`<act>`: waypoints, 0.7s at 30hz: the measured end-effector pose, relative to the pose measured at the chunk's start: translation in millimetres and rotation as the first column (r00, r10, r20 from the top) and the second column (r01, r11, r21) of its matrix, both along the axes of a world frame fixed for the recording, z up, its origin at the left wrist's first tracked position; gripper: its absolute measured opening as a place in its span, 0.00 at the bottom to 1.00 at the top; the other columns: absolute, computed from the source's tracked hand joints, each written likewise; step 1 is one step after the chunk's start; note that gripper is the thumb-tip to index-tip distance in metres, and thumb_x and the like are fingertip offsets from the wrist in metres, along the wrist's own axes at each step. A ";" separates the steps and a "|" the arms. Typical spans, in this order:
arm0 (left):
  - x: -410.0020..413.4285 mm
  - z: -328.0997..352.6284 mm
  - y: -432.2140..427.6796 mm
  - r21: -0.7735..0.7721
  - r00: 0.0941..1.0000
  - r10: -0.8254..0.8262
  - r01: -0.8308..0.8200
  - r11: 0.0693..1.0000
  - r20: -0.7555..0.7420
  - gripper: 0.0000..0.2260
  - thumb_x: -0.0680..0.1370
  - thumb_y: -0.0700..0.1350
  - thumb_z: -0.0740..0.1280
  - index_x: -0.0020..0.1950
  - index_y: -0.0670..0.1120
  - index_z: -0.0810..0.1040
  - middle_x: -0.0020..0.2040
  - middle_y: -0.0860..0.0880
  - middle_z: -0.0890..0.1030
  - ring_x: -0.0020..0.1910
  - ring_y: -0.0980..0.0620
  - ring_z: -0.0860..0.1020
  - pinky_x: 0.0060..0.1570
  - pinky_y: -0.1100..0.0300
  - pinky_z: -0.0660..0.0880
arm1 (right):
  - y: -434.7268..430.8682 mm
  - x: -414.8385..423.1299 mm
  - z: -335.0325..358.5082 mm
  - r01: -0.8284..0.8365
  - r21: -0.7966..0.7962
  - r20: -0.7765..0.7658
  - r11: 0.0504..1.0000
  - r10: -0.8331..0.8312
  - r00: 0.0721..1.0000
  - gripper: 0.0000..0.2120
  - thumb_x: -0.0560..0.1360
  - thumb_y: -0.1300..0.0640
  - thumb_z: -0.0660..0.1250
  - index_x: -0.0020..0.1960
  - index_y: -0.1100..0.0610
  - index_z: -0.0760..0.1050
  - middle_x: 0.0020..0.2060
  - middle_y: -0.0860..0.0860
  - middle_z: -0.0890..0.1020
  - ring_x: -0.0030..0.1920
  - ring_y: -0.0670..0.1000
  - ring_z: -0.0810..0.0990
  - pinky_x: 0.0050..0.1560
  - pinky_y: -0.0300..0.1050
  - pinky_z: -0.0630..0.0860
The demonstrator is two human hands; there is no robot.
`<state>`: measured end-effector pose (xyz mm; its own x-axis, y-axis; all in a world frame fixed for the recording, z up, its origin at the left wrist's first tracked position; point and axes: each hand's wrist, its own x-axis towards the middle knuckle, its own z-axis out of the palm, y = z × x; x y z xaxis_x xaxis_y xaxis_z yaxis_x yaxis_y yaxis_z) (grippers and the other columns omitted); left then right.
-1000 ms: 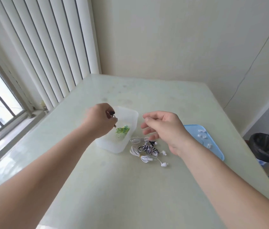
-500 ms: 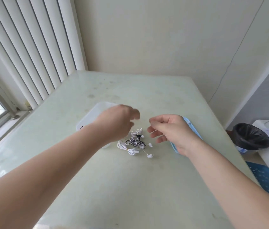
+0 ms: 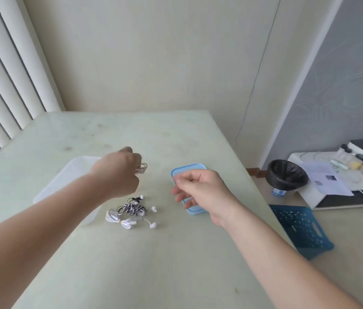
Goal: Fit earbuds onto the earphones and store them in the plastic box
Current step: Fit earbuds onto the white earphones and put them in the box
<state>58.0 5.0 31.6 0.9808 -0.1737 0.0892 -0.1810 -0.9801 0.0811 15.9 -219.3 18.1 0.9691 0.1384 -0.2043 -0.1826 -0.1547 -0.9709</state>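
Pale green table: translucent plastic box at left, mostly behind the left forearm, contents unreadable; blue lid at right, half under the right hand. White earphones and striped earphones lie coiled on the table between box and lid, unstored, so I'd call it mid-task. Left hand pinches a pale coiled earphone just right of the box; right fingers curled, can't tell on what; hands apart.
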 end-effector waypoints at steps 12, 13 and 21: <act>-51.9 68.0 -40.1 -0.933 0.970 -0.113 -0.169 0.317 -0.214 0.07 0.76 0.31 0.73 0.46 0.39 0.76 0.36 0.42 0.81 0.36 0.44 0.86 0.47 0.50 0.86 | -0.2 -10.7 5.6 -0.152 0.530 0.021 0.835 0.166 0.986 0.15 0.79 0.67 0.67 0.66 0.65 0.77 0.52 0.65 0.84 0.48 0.61 0.86 0.49 0.52 0.83; -54.6 65.0 -39.7 -0.945 0.970 -0.114 -0.176 0.277 -0.214 0.08 0.76 0.31 0.73 0.47 0.40 0.76 0.37 0.41 0.81 0.37 0.45 0.86 0.47 0.51 0.86 | -0.8 -14.1 6.1 -0.150 0.542 0.020 0.827 0.165 0.986 0.14 0.79 0.68 0.67 0.65 0.67 0.77 0.48 0.63 0.85 0.46 0.60 0.86 0.48 0.50 0.83; -76.0 29.3 -40.2 -0.922 0.971 -0.046 -0.207 0.327 -0.234 0.15 0.70 0.40 0.82 0.40 0.42 0.76 0.42 0.36 0.86 0.35 0.46 0.84 0.35 0.57 0.80 | -4.8 -22.3 3.2 0.038 0.557 -0.050 0.829 -0.012 0.999 0.11 0.77 0.68 0.70 0.59 0.65 0.79 0.43 0.61 0.85 0.40 0.57 0.85 0.43 0.46 0.83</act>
<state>-18.0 -35.2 60.9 0.9990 -0.0174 -0.0418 0.0365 -0.2360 0.9711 -6.4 -224.2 21.3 0.9659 0.2175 -0.1408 -0.2222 0.4160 -0.8818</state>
